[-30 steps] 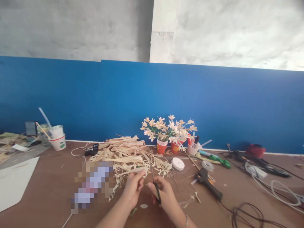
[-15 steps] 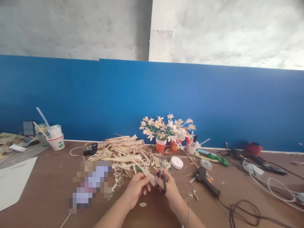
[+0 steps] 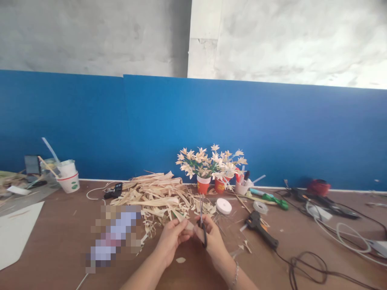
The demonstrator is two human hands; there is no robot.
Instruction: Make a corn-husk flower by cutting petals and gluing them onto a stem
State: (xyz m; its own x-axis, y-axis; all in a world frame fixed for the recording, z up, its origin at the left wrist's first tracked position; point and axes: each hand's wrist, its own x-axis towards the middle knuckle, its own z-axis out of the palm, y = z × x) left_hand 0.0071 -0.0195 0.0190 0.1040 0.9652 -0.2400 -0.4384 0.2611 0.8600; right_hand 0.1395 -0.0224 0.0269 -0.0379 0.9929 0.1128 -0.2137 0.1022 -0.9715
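Note:
My left hand [image 3: 173, 238] pinches a pale strip of dried husk [image 3: 188, 226] between thumb and fingers. Black-handled scissors [image 3: 202, 217] are held in my right hand [image 3: 212, 238], their blades pointing up and away from me. The right thumb and fingertips also reach the near end of the husk strip. Beyond my hands lies a heap of dried husk strips [image 3: 160, 189]. A small petal-shaped piece [image 3: 180, 260] rests on the table below my hands.
Two red cups [image 3: 203, 186] hold pale husk flowers [image 3: 208, 163]. A white tape roll [image 3: 223, 206] stands near them. At the right lie a glue gun [image 3: 261, 229] and tangled cables [image 3: 311, 270]; at the left, white cups [image 3: 68, 183] and a white sheet [image 3: 18, 233]. A pixelated area covers something left of my hands.
My hands have drawn slightly closer together around the husk strip, and its angle has shifted. The whole view has moved a little, so the table things appear slightly further left.

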